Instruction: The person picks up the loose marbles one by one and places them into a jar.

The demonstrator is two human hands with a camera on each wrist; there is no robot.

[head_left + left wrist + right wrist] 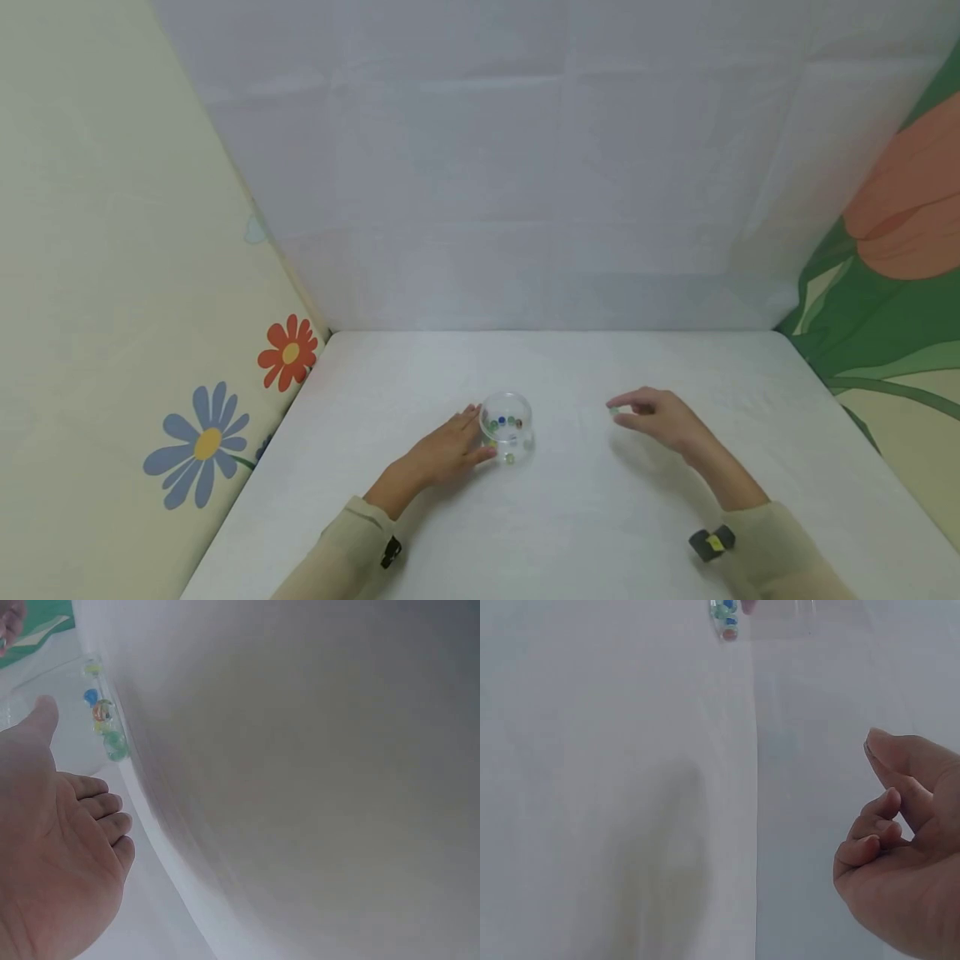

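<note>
A clear cup (506, 404) stands on the white table with several colored glass marbles (502, 421) at its bottom. My left hand (444, 450) rests against the cup's left side, fingers extended toward the back and thumb across the front. In the left wrist view, the thumb (43, 720) lies along the clear wall, near green, blue and orange marbles (103, 712). Off to the right of the cup, my right hand (663, 417) pinches a small pale greenish marble (614, 410) between thumb and index finger, above the table. The right wrist view barely shows that marble.
The white table (570, 533) meets a white sheet (562, 208) hanging behind it. A flower-patterned wall (202, 446) borders the left side, and a panel with a large tulip (911, 200) stands at the right. Both wrists wear small dark devices (711, 543).
</note>
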